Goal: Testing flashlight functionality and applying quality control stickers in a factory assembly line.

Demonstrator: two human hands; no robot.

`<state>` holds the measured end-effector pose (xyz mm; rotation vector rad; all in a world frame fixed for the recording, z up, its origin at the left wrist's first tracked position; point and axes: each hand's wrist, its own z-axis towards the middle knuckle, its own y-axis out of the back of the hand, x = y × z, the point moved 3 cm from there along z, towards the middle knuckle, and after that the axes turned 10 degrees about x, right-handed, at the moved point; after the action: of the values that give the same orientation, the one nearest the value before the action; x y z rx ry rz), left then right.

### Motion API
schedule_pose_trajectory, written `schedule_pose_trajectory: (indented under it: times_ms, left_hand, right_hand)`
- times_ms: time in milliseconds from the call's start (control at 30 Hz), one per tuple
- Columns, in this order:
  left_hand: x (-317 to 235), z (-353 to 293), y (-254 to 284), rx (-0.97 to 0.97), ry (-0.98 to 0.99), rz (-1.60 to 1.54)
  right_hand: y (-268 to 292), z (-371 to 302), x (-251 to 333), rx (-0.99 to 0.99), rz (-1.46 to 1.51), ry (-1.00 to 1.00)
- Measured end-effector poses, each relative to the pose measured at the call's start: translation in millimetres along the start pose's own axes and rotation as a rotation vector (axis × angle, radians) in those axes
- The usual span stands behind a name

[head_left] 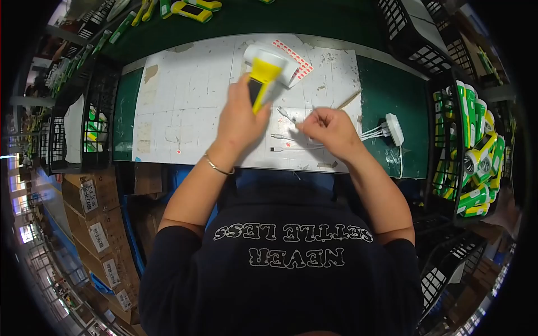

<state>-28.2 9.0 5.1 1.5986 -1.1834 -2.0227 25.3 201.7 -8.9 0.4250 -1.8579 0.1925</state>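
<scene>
Over the middle of the white work board (190, 95), my left hand (240, 120) is wrapped round a yellow flashlight (266, 70) with a dark panel on its handle and its head pointing away from me. The flashlight is somewhat blurred. My right hand (335, 134) is closed in a pinch on a white charging cable (284, 113), whose plug sticks out toward the flashlight, apart from it. Two more white cable plugs (277, 149) lie just below it. These cables run to a white multi-port charger (394, 130) at the right.
A sheet with red marks (297, 56) lies partly covered behind the flashlight. Black baskets flank the bench: the right one (451, 140) holds many green, white and yellow flashlights, the left one (103, 95) a few. More flashlights (193, 11) lie at the far edge. Cardboard boxes (95, 224) stand lower left.
</scene>
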Motion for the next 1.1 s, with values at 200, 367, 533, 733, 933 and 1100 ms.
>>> schedule_pose_trajectory:
  times_ms: [200,367,533,733,933,1100]
  left_hand:
    - [-14.4,-7.2,11.1,0.430,0.050,-0.759]
    - [-13.5,-41.1,-12.1,0.668,-0.048,-1.104]
    - [2.6,-104.9,21.5,0.503,0.056,-1.232]
    - [14.7,-184.1,52.0,-0.162,0.108,-0.442]
    - [1.2,-287.4,92.5,0.054,-0.720,-1.770]
    - [45.1,-286.6,110.8,-0.222,0.204,-0.909]
  right_hand:
    - [23.5,-2.0,47.2,-0.268,-0.280,0.223]
    - [1.6,20.4,70.0,0.003,-0.290,0.425]
    - [-66.8,49.8,117.1,0.496,-0.479,0.475]
    - [-145.4,68.3,145.7,0.690,-0.536,0.756]
    - [-200.2,70.8,159.7,0.884,-0.373,0.754]
    - [-197.4,88.1,149.9,0.820,-0.410,0.708]
